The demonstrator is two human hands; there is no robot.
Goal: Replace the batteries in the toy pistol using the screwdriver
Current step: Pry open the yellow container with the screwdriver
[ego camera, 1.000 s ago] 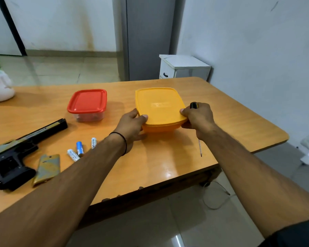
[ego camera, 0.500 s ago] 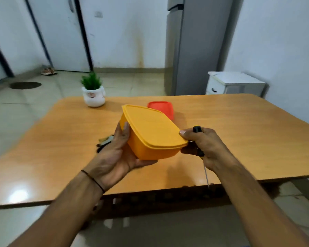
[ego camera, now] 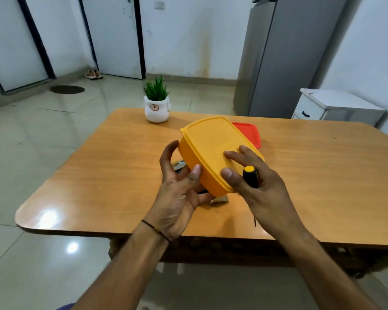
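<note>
A yellow lidded box (ego camera: 208, 148) is held tilted above the wooden table (ego camera: 112, 175). My left hand (ego camera: 177, 191) cups its near left side from below, thumb against the wall. My right hand (ego camera: 253, 184) grips a black screwdriver with a yellow cap (ego camera: 250, 178) in the palm, while its thumb and fingers lie on the lid's near corner. The screwdriver's thin shaft (ego camera: 255, 221) pokes out below the hand. Small parts of the toy pistol (ego camera: 178, 164) and its battery cover (ego camera: 220, 200) peek out under the box. The batteries are hidden.
A red-lidded box (ego camera: 250, 133) stands behind the yellow one. A white pot with a green plant (ego camera: 156, 108) sits at the table's far edge. A grey fridge (ego camera: 278, 57) and a white cabinet (ego camera: 336, 107) stand at the back right.
The yellow box has been lifted off the table and brought left towards me, tilted. My right fingers have moved onto the lid. The view has swung left.
</note>
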